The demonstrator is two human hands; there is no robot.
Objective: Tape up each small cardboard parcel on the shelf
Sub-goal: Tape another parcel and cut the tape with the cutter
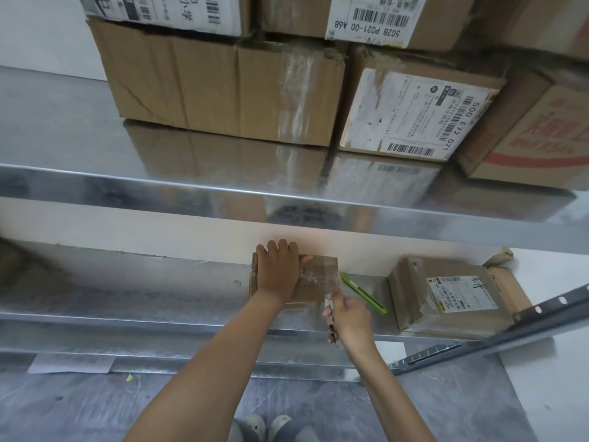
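A small brown cardboard parcel (314,283) lies on the lower metal shelf (159,298), with clear tape across its top. My left hand (279,269) presses flat on the parcel's left part, fingers spread toward the wall. My right hand (349,317) is at the parcel's near right corner and grips a thin pen-like tool (331,323) that points at the tape end. A second small parcel (446,295) with a white label sits to the right on the same shelf.
A green utility knife (363,293) lies on the shelf between the two parcels. The upper shelf (191,189) overhangs and carries several larger boxes (223,90). A grey shelf upright (510,330) slants at the right. My shoes (267,427) stand on the grey floor.
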